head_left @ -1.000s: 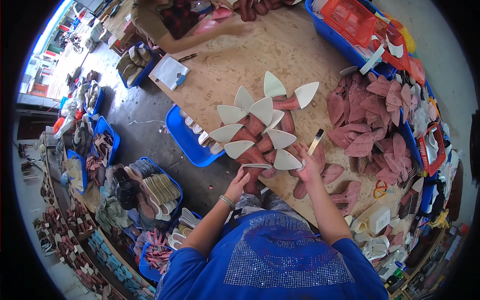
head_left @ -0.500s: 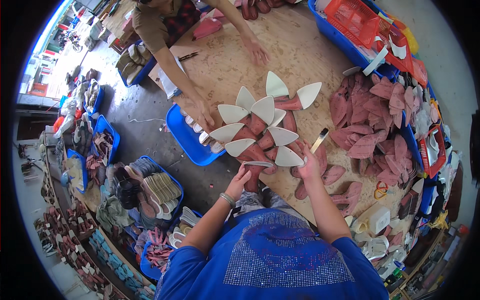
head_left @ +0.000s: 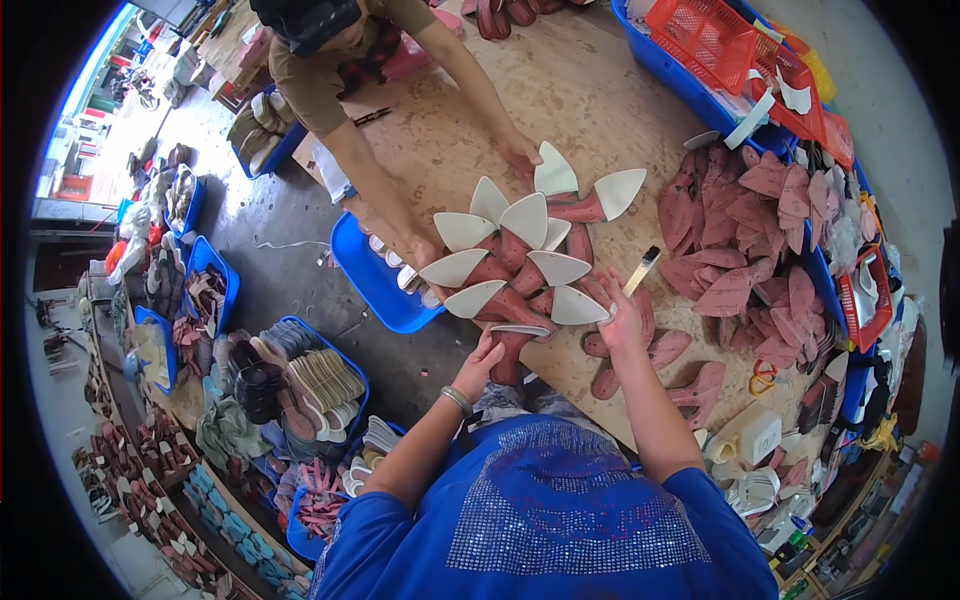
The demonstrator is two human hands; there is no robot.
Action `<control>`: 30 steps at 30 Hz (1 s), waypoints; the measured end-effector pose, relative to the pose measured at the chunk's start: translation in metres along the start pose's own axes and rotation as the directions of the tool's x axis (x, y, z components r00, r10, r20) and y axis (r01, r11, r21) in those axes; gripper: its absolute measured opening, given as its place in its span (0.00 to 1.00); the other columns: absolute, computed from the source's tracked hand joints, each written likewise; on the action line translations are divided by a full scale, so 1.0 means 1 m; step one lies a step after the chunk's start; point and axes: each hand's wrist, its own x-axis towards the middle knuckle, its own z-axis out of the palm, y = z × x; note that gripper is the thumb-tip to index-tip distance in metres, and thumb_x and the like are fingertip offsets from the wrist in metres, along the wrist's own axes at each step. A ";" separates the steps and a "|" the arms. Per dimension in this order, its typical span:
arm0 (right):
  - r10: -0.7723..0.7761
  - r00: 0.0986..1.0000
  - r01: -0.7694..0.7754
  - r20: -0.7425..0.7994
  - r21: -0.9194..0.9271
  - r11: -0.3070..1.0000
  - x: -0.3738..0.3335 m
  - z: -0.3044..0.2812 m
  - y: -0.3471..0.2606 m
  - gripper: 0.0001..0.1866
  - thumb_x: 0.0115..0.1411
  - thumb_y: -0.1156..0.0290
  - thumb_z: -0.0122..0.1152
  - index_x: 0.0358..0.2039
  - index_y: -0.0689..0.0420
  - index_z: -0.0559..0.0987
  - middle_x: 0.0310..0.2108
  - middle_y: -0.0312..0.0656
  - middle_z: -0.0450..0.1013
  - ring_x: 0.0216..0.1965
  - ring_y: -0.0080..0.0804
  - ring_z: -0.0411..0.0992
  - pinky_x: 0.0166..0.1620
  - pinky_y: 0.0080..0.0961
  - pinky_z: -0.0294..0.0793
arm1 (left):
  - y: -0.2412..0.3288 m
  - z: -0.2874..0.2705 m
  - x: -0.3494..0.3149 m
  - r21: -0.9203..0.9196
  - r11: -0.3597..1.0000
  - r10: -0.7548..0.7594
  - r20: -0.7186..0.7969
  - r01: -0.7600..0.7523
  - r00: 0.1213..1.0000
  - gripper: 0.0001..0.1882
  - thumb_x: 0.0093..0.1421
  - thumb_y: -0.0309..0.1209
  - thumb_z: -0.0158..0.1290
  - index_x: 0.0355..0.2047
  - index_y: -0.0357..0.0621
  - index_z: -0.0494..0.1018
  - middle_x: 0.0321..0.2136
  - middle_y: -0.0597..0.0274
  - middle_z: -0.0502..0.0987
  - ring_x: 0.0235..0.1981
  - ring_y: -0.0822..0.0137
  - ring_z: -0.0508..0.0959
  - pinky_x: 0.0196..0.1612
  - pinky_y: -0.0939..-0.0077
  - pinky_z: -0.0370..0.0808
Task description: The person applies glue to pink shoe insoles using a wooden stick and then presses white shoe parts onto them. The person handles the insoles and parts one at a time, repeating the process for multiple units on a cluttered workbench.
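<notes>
On the wooden table stands a tight cluster of dark-pink shoe parts (head_left: 514, 250) with white, pointed toe ends fanned outward. My left hand (head_left: 479, 366) is closed round one such shoe part (head_left: 511, 352) at the cluster's near edge, its white end seen almost edge-on. A brush (head_left: 641, 271) with a pale handle and dark bristles sticks up from my right hand (head_left: 618, 312), whose fingers are beside the white toe end (head_left: 579, 306) at the cluster's near right. Across the table, a co-worker's hands (head_left: 520, 152) reach to the cluster's far and left edges.
More pink shoe pieces (head_left: 735, 225) are heaped at the right, by blue bins and red baskets (head_left: 703, 42). Orange-handled scissors (head_left: 763, 378) and a whitish plastic jug (head_left: 748, 436) lie near them. A blue bin (head_left: 352, 262) of white-ended parts stands left of the table.
The co-worker has leaned in, and both their hands have come closer to the cluster. A white-ended part at its left has shifted slightly. My hands have hardly moved.
</notes>
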 end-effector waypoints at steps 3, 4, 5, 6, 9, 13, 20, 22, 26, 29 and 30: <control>0.022 1.000 -0.022 0.021 0.012 1.000 -0.003 -0.002 0.003 0.19 0.64 0.70 0.54 0.55 0.56 0.66 0.52 0.46 0.69 0.51 0.45 0.71 0.51 0.43 0.75 | -0.001 -0.004 0.005 0.006 1.000 0.007 -0.021 -0.007 1.000 0.29 0.68 0.32 0.43 0.67 0.42 0.49 0.61 0.67 0.60 0.60 0.73 0.61 0.62 0.76 0.59; 0.031 1.000 -0.031 0.007 0.029 0.999 -0.003 0.002 0.003 0.20 0.64 0.69 0.54 0.55 0.55 0.66 0.52 0.46 0.69 0.51 0.45 0.71 0.51 0.44 0.75 | 0.002 -0.006 0.007 0.024 1.000 0.013 -0.017 -0.013 1.000 0.29 0.68 0.32 0.43 0.67 0.42 0.49 0.61 0.67 0.60 0.60 0.73 0.62 0.62 0.76 0.59; 0.040 0.999 -0.040 -0.007 0.047 0.998 -0.003 0.006 0.003 0.20 0.64 0.69 0.54 0.56 0.54 0.66 0.52 0.45 0.69 0.52 0.45 0.71 0.51 0.45 0.75 | 0.006 -0.006 0.007 0.041 0.999 0.020 -0.013 -0.019 1.000 0.28 0.69 0.32 0.43 0.67 0.42 0.49 0.61 0.67 0.60 0.60 0.73 0.62 0.62 0.76 0.59; 0.049 0.999 -0.048 -0.021 0.065 0.997 -0.003 0.010 0.003 0.20 0.64 0.69 0.54 0.56 0.54 0.65 0.52 0.45 0.69 0.52 0.44 0.71 0.51 0.46 0.75 | 0.006 -0.009 0.010 0.048 0.998 0.035 -0.007 -0.035 0.999 0.28 0.69 0.32 0.42 0.66 0.42 0.50 0.61 0.67 0.61 0.59 0.73 0.62 0.62 0.75 0.59; 0.035 0.999 -0.036 0.009 0.094 0.995 0.007 0.011 0.003 0.21 0.65 0.67 0.53 0.58 0.51 0.64 0.52 0.43 0.69 0.53 0.43 0.70 0.50 0.48 0.74 | 0.004 -0.020 0.018 0.050 0.997 0.059 0.019 -0.060 0.998 0.26 0.69 0.32 0.42 0.65 0.43 0.52 0.60 0.67 0.62 0.59 0.72 0.64 0.61 0.74 0.60; -0.027 0.998 0.030 -0.050 0.044 0.999 0.011 0.007 -0.011 0.21 0.66 0.66 0.50 0.58 0.49 0.63 0.53 0.42 0.68 0.54 0.41 0.69 0.50 0.48 0.73 | 0.006 -0.020 0.019 -0.044 0.998 0.036 0.026 -0.035 0.999 0.27 0.68 0.33 0.45 0.65 0.41 0.54 0.62 0.68 0.59 0.60 0.73 0.61 0.62 0.75 0.57; -0.023 0.999 0.024 -0.027 0.034 0.999 0.010 0.001 -0.012 0.20 0.67 0.66 0.47 0.59 0.46 0.63 0.56 0.42 0.66 0.56 0.42 0.67 0.52 0.50 0.70 | 0.014 -0.014 0.016 -0.134 0.991 -0.031 -0.020 0.028 0.999 0.28 0.67 0.34 0.47 0.64 0.42 0.56 0.59 0.67 0.64 0.59 0.73 0.63 0.61 0.75 0.59; -0.028 0.999 0.029 -0.024 0.042 0.999 0.006 -0.001 -0.013 0.20 0.67 0.66 0.48 0.59 0.46 0.63 0.56 0.42 0.66 0.56 0.43 0.66 0.53 0.51 0.69 | 0.019 -0.013 0.015 -0.137 0.990 -0.025 -0.014 0.023 1.000 0.27 0.67 0.34 0.48 0.64 0.43 0.56 0.58 0.67 0.66 0.57 0.73 0.66 0.60 0.74 0.62; -0.069 0.997 0.071 -0.045 0.048 0.996 -0.011 -0.001 -0.025 0.20 0.66 0.65 0.49 0.58 0.48 0.63 0.54 0.42 0.66 0.56 0.43 0.66 0.52 0.49 0.70 | 0.031 -0.008 0.013 -0.149 0.989 0.017 0.022 -0.014 1.000 0.24 0.68 0.37 0.45 0.61 0.45 0.59 0.55 0.66 0.69 0.54 0.70 0.70 0.58 0.69 0.66; -0.112 0.993 0.114 -0.042 0.053 0.992 -0.030 -0.007 -0.037 0.19 0.66 0.66 0.50 0.58 0.48 0.64 0.53 0.42 0.67 0.55 0.42 0.67 0.50 0.48 0.70 | 0.039 0.000 0.007 -0.124 0.992 -0.018 -0.016 0.016 1.000 0.23 0.68 0.37 0.45 0.61 0.45 0.60 0.54 0.66 0.70 0.53 0.70 0.71 0.57 0.70 0.66; -0.126 0.991 0.128 -0.039 0.055 0.990 -0.038 -0.010 -0.041 0.19 0.66 0.66 0.50 0.57 0.48 0.64 0.53 0.42 0.67 0.54 0.42 0.67 0.50 0.48 0.70 | 0.040 0.003 0.005 -0.121 0.992 -0.017 -0.007 0.016 1.000 0.23 0.68 0.37 0.46 0.61 0.45 0.60 0.53 0.65 0.71 0.52 0.70 0.72 0.56 0.70 0.67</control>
